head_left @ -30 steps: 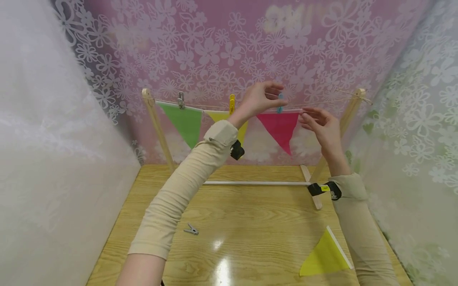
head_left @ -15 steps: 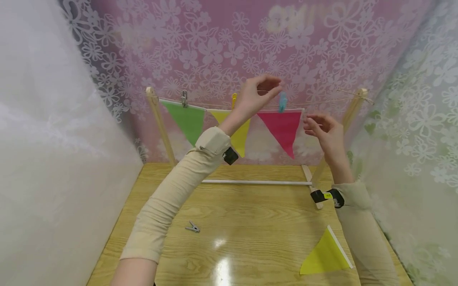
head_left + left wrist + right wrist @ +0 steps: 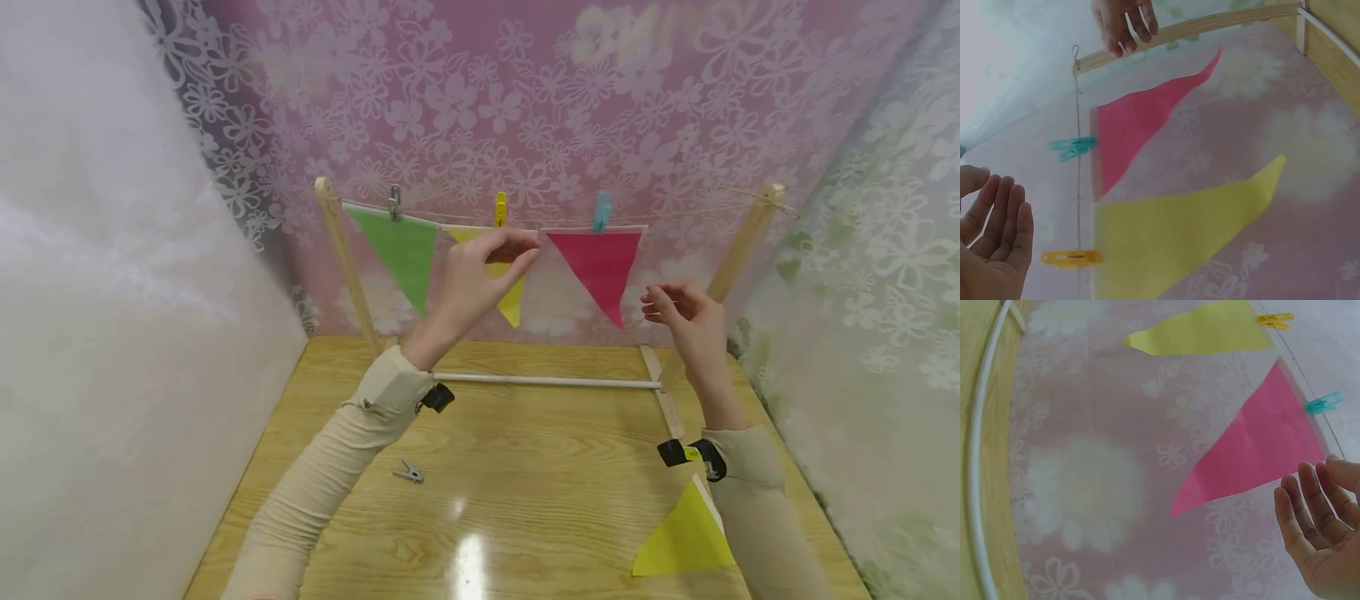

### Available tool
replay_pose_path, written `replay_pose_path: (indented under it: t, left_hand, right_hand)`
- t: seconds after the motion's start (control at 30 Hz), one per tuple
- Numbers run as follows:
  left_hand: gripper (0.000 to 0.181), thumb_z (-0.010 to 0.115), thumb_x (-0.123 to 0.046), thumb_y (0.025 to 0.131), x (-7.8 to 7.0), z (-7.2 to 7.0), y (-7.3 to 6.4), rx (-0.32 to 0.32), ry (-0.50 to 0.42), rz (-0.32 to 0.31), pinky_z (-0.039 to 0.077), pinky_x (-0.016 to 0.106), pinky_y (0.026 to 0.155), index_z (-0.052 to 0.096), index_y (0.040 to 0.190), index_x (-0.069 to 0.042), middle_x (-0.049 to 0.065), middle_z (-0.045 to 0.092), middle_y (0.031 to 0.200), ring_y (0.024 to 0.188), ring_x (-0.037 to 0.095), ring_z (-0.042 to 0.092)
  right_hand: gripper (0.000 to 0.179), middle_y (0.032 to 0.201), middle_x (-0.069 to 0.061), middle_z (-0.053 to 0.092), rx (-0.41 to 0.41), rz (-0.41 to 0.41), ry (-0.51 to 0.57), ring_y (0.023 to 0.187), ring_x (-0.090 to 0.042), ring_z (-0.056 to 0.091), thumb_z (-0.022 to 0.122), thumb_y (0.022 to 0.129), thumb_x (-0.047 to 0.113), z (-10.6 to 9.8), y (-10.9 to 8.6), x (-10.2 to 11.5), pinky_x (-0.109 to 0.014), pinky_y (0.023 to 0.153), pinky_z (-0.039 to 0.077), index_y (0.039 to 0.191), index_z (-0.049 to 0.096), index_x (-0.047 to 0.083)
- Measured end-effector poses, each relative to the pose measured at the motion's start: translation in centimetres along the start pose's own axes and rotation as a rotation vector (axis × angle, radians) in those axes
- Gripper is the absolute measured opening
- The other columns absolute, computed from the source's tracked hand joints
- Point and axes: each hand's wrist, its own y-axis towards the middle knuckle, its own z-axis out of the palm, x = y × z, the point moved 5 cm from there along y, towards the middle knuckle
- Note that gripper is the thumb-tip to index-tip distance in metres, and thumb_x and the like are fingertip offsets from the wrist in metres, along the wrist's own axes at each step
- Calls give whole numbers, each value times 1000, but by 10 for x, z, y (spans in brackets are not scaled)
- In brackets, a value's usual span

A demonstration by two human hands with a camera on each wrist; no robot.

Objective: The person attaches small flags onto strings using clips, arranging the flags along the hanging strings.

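Three triangular flags hang from a string: a green flag [image 3: 401,250] under a metal-grey clothespin [image 3: 394,202], a yellow flag [image 3: 512,304] under a yellow clothespin [image 3: 500,208], and a pink flag [image 3: 598,267] under a blue clothespin [image 3: 602,211]. My left hand [image 3: 480,279] overlaps the yellow flag in the head view, fingers loosely bent and holding nothing. In the left wrist view that hand [image 3: 997,237] stands apart from the flags. To the right of the pink flag, my right hand [image 3: 690,325] hovers with relaxed fingers, nothing in them.
Slanted wooden posts [image 3: 347,267] carry the string [image 3: 690,214], and a white rod [image 3: 547,381] joins the stand low down. On the wooden table [image 3: 525,467] lie a grey clothespin [image 3: 409,472] and another yellow flag [image 3: 682,537]. Patterned walls rise around the table.
My left hand has left the blue clothespin and moved down and left. The right hand has drawn away from the pink flag's corner and lowered. The pink flag hangs from its clothespin.
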Motion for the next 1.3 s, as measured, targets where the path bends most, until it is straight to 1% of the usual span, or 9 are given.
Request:
replay_pose_path:
  t: [0.1,0.2,0.33,0.53,0.7,0.9,1.03,1.17,1.3]
  left_hand:
    - [15,70,-16,98,16,-3,-24,-12,12,-32,57,24,85,75,109,-6,4,76,103,93,12,72]
    - [15,69,-16,98,37,-6,-51,-10,-16,-109,57,24,86,74,109,-6,5,75,104,94,13,71]
    - [16,69,-13,98,66,-10,-91,-14,-63,-228,58,28,88,74,111,-4,7,75,105,97,18,70]
    - [21,68,-18,99,107,-16,-150,-7,-59,-415,57,38,92,74,114,-4,10,74,109,101,24,70]
    - [19,69,-16,98,142,-17,-202,14,-33,-501,59,39,88,75,112,-4,9,75,107,98,25,71]
    - [15,72,-13,96,173,-17,-263,167,46,-598,58,43,90,75,109,-8,4,75,106,99,25,70]
    - [21,73,-13,95,185,-19,-294,280,101,-658,54,51,94,74,115,-7,8,73,115,108,31,67]
    - [27,73,-13,95,193,-20,-315,360,117,-697,51,58,98,73,121,-7,14,69,125,118,39,62]
    - [28,74,-10,93,198,-20,-326,403,134,-698,47,62,102,73,121,-7,15,68,128,125,42,58]
  right_hand:
    - [25,91,0,74,-2,25,13,81,-10,71,66,98,4,-2,-11,-12,-19,75,59,112,64,-16]
    - [26,91,1,74,-3,53,11,82,-9,71,65,99,5,-4,-23,-24,-19,75,59,112,63,-17]
    - [20,91,3,74,-12,88,-55,81,-8,71,65,99,6,-9,-40,-41,-19,74,60,110,67,-10]
    - [27,91,7,75,-27,151,-207,80,-4,71,64,100,9,-19,-69,-64,-18,73,59,113,65,-14]
    - [26,93,11,74,-9,197,-304,81,-3,71,64,101,13,-30,-96,-83,-19,73,59,115,67,-9]
    - [35,95,16,71,-16,291,-381,81,-1,70,62,103,19,-51,-130,-108,-17,71,59,121,64,-11]
    - [38,96,17,71,-31,342,-458,81,3,68,61,104,23,-69,-148,-123,-16,69,58,124,63,-9]
    - [39,95,15,72,-36,389,-528,79,6,66,62,103,25,-86,-164,-137,-15,67,57,123,64,-8]
    - [37,97,-3,75,-24,395,-646,76,10,62,62,103,28,-97,-175,-147,-15,63,56,120,67,-4]
